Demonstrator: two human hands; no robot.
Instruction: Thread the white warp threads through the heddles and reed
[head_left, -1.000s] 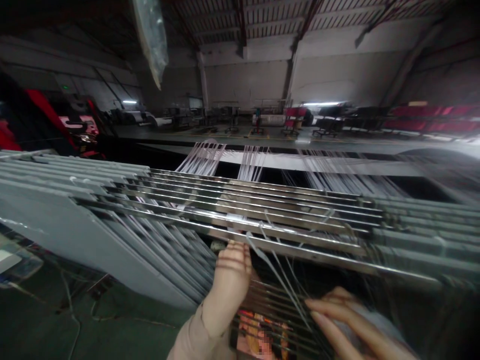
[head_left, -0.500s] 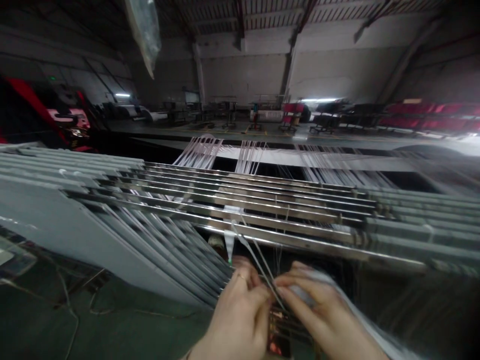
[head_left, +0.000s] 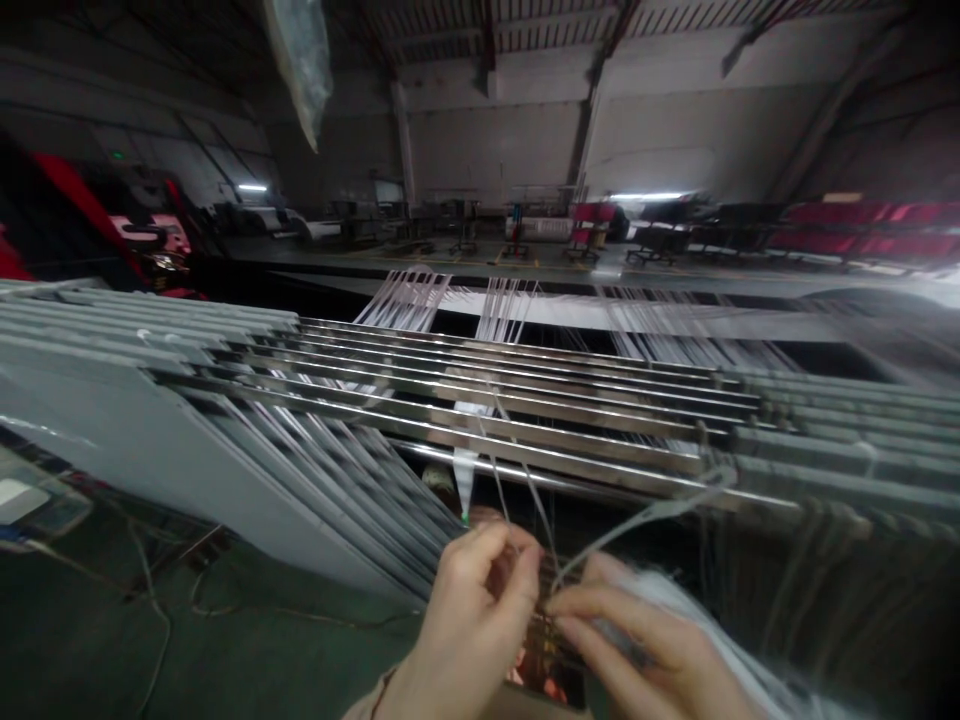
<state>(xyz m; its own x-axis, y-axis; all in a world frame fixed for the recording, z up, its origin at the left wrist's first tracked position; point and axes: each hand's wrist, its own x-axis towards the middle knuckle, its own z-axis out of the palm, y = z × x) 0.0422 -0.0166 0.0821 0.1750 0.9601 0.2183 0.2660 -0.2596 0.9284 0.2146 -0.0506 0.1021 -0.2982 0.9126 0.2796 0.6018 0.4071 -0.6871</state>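
Plastic sheeting (head_left: 298,70) (hanging overhead)

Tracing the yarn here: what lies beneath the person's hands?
Between the left hand and right hand, thin metal rods show, with an orange-lit patch below them. Whatever the fingers cover cannot be seen.

Two bare hands (head_left: 476,615). At least six steel bars (head_left: 525,420) in one rack. Three bundles of white threads (head_left: 401,300) past those bars. One white tapered piece with a green tip (head_left: 465,480). One plastic sheet (head_left: 300,60) hanging from the roof. Two strip lights (head_left: 645,196) far off. One green sign (head_left: 118,155).
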